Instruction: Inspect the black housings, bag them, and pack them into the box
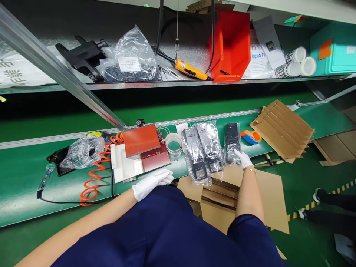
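Note:
My right hand (244, 159), in a white glove, has its fingers on the lower right edge of a bagged black plastic housing (232, 141), which lies on the green bench. My left hand (152, 183), gloved too, rests at the bench's front edge with its fingers stretched out and holding nothing. Just beyond it lies a fixture with a white block (122, 167) and a reddish-brown plate (141, 140). Between my hands, two longer grey-and-black housings (196, 155) lie in clear bags, next to a roll of tape (174, 144).
Below the bench edge is an open cardboard box (267, 193) with dividers. Cardboard partitions (283, 128) and an orange-blue tape dispenser (251, 137) lie to the right. An orange coiled hose (93, 176) runs at left. Above, the shelf holds a yellow electric screwdriver (191, 69) and a red bin (232, 44).

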Motion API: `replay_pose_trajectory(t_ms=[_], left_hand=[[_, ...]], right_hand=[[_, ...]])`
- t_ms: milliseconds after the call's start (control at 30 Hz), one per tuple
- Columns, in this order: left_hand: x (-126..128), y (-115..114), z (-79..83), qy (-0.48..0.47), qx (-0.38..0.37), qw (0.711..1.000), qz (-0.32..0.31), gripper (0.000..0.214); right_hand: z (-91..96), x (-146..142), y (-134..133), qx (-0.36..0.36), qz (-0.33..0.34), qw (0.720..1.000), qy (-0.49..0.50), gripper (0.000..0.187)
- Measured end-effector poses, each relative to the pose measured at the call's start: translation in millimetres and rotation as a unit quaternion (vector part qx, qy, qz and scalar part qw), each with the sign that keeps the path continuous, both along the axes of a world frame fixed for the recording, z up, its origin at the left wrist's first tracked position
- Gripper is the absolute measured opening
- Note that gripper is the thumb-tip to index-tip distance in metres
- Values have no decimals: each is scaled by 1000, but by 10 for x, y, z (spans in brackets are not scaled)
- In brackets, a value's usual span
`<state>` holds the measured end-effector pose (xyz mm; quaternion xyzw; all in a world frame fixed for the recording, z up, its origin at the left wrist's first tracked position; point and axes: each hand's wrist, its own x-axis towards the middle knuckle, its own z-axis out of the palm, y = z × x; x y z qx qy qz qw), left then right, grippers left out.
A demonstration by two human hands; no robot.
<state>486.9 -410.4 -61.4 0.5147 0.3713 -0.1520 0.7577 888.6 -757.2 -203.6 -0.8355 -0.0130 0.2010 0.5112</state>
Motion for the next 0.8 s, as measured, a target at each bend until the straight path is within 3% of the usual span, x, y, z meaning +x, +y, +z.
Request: replay_pose_trajectory(t_ms=[167,333,500,800], left_hand=[[15,-10,-12,1,0,1000,-1,51],[42,-3,-16,-3,-8,1000,3,50],[113,-49,24,-4,-2,1000,-19,48],[79,-47,58,-3,2,1000,-22,41]], right_hand=[[30,-215,-111,69,-50,996,17,41],[62,-729,-158,110,-6,994,-2,63],[-30,-1059,98,87,64,994,5,61],[-116,-1134,389,-17,121,992,-3,52]])
